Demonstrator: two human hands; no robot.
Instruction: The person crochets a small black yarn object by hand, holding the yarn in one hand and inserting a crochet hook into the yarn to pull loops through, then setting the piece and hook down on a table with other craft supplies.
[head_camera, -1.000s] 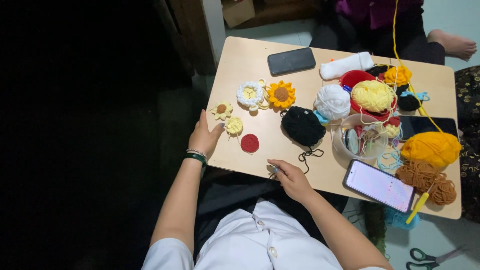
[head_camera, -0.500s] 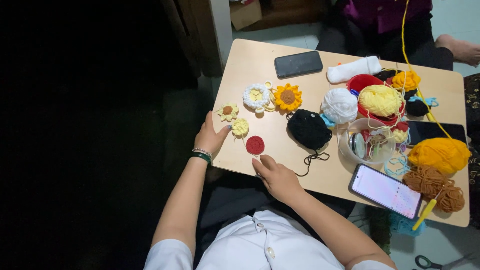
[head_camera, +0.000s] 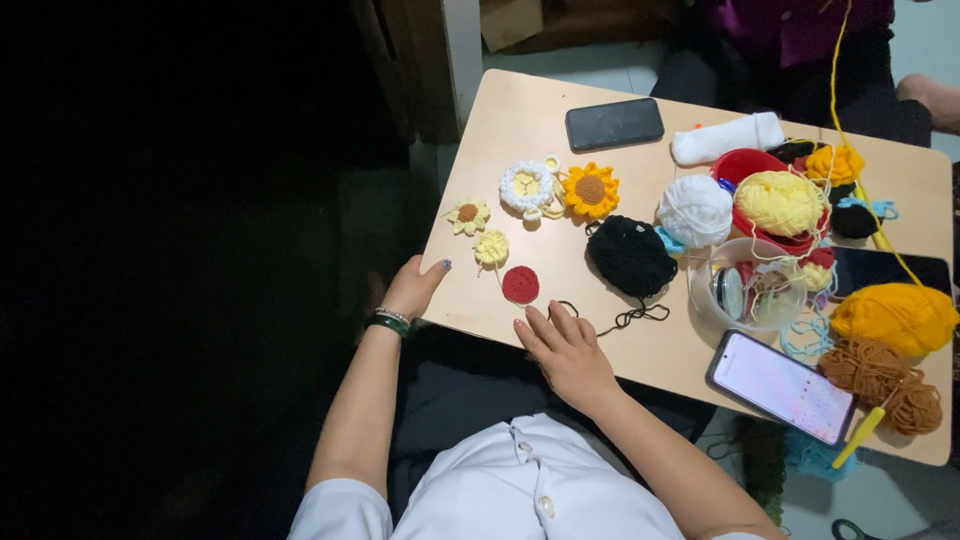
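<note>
My left hand (head_camera: 413, 288) grips the near left edge of a low wooden table (head_camera: 520, 130), thumb on top, a green bangle on the wrist. My right hand (head_camera: 562, 346) lies flat on the table's near edge, fingers spread, holding nothing. Just beyond its fingertips sit a small red crochet circle (head_camera: 520, 285) and a thin black yarn tail. A pale yellow crochet flower (head_camera: 491, 248) lies near the left thumb. Farther in lies a black yarn ball (head_camera: 630, 256).
Crochet flowers: white one (head_camera: 526, 185), sunflower (head_camera: 590, 190), small daisy (head_camera: 467, 214). Yarn balls in white (head_camera: 694, 211), yellow (head_camera: 779, 201), orange (head_camera: 893, 317), brown (head_camera: 880, 375). A clear tub (head_camera: 745, 290), lit phone (head_camera: 781, 385), dark phone (head_camera: 614, 124). Another person sits at the far side.
My right hand has moved left along the near edge and flattened with fingers spread. My left hand slid off the tabletop to grip the edge. The view has shifted.
</note>
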